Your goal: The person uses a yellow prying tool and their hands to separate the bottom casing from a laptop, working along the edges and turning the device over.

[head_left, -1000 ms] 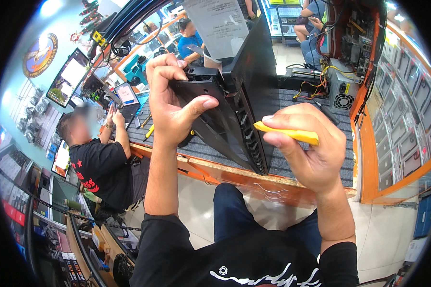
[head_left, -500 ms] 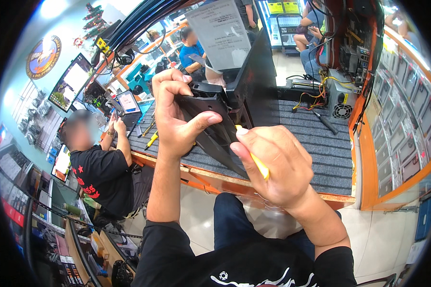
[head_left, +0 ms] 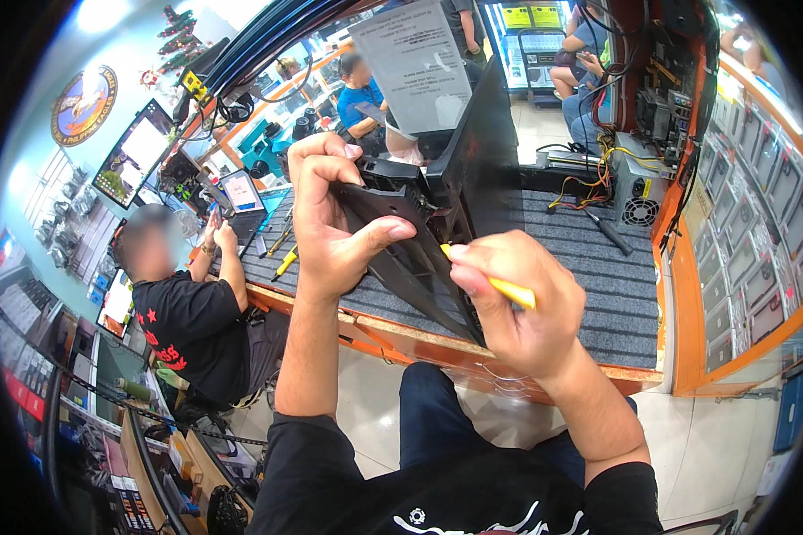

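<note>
I have the left hand (head_left: 335,218) with its fingers clamped on the upper corner of a black plastic casing (head_left: 478,134), which stands on edge over the bench (head_left: 589,316). In the right hand (head_left: 540,294), my fingers pinch a slim yellow tool (head_left: 514,292), its tip at the casing's seam.

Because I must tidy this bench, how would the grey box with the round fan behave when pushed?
The grey box is probably stiff, as its sides look like flat metal. Its block shape suggests it would hardly roll. The thin yellow wires beside it look floppy and might snag.
</note>
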{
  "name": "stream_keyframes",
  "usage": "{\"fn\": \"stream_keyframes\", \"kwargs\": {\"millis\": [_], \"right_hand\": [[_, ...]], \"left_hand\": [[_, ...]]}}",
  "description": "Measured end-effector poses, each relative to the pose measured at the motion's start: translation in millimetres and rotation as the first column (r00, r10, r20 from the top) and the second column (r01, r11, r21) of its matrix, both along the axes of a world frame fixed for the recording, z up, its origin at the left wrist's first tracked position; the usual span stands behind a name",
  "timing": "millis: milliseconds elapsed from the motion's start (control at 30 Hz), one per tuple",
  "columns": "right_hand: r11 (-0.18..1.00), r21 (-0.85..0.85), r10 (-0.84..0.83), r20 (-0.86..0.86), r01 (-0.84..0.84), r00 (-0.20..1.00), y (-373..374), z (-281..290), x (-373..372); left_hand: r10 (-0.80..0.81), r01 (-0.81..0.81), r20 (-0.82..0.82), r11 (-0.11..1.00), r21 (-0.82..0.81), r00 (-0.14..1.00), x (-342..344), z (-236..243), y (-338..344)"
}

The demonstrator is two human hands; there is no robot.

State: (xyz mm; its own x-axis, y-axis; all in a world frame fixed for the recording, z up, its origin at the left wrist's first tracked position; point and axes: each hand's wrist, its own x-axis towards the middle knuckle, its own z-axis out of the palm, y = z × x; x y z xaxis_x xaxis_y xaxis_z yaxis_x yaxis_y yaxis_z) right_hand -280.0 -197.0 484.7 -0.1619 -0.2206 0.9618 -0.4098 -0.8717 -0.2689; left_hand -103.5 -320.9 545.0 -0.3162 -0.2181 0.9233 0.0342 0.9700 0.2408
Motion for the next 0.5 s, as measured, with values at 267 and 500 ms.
{"fn": "stream_keyframes", "kwargs": {"millis": [267,500], "right_hand": [[0.988,-0.112,-0.117,-0.063,0.109,0.991,0,-17,1],[0.988,-0.108,-0.114,-0.016,0.111,0.993,0,-25,6]], "left_hand": [[-0.029,0.029,-0.018,0.999,0.040,0.999,-1,-3,-2],[-0.031,0.032,-0.018,0.997,0.064,0.999,1,-3,-1]]}}
